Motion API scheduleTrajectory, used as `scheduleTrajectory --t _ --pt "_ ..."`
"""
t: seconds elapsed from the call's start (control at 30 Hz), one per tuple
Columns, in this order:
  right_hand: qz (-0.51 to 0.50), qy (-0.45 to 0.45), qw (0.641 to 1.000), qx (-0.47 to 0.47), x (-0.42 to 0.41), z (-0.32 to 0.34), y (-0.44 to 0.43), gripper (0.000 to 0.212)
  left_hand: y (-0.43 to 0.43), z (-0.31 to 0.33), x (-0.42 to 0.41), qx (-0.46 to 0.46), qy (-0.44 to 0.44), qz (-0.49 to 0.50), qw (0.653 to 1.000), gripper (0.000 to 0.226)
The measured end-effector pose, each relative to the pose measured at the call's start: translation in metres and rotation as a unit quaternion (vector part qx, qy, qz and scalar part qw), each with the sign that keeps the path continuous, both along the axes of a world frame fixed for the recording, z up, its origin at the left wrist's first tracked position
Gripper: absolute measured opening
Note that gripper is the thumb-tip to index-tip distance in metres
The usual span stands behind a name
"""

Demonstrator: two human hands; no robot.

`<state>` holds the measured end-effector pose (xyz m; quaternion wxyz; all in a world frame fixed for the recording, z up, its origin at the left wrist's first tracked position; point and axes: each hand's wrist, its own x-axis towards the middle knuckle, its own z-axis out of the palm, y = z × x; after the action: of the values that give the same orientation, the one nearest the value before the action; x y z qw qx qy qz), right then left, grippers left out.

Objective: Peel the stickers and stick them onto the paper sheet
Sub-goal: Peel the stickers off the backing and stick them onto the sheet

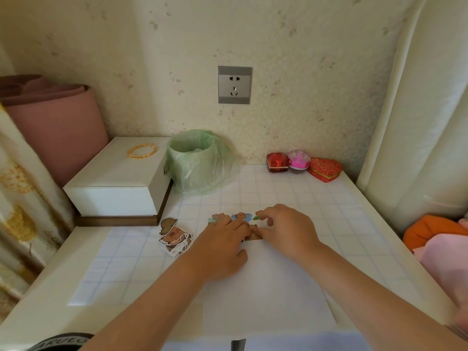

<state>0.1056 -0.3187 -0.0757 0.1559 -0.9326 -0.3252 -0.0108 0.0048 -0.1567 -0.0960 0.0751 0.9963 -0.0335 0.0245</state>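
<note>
A paper sheet [266, 295] is laid on the worktop [342, 224], nearest the viewer. At its far edge a brown sticker [254, 238] is judged to be at the sticking-down step. It is pressed by the fairly straight fingers of the left hand [222, 241] and, it seems, pinched by the curled right hand [286, 229]. Smoothing it flat is called for next, then a reach to the loose pile of stickers [174, 236] on the left. Most of the sticker is hidden by fingers, and the stuck row [240, 216] just beyond is partly covered.

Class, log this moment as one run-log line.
step: sticking; left hand, right hand: meeting on sticker; paper sheet: stickers along top; sticker pile: beside sheet
</note>
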Motion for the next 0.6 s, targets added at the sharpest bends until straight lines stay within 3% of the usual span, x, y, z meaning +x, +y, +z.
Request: scheduleTrajectory --t 0.13,0.3,0.47,0.6 --pt "0.121 -0.060 0.990 -0.028 -0.006 -0.009 -0.010 0.030 -0.003 0.001 0.000 0.004 -0.004 0.000 1.000 0.073" --pt "0.120 -0.070 0.990 -0.033 -0.008 -0.016 -0.011 0.032 -0.007 0.004 -0.003 -0.009 0.007 -0.006 1.000 0.062" --pt "0.114 -0.047 0.992 0.006 -0.002 -0.018 -0.012 0.032 -0.006 0.001 -0.006 -0.013 0.006 -0.001 1.000 0.079" --pt "0.112 -0.053 0.992 0.007 -0.003 -0.020 -0.011 0.032 -0.008 -0.002 -0.008 -0.029 -0.009 0.002 1.000 0.076"
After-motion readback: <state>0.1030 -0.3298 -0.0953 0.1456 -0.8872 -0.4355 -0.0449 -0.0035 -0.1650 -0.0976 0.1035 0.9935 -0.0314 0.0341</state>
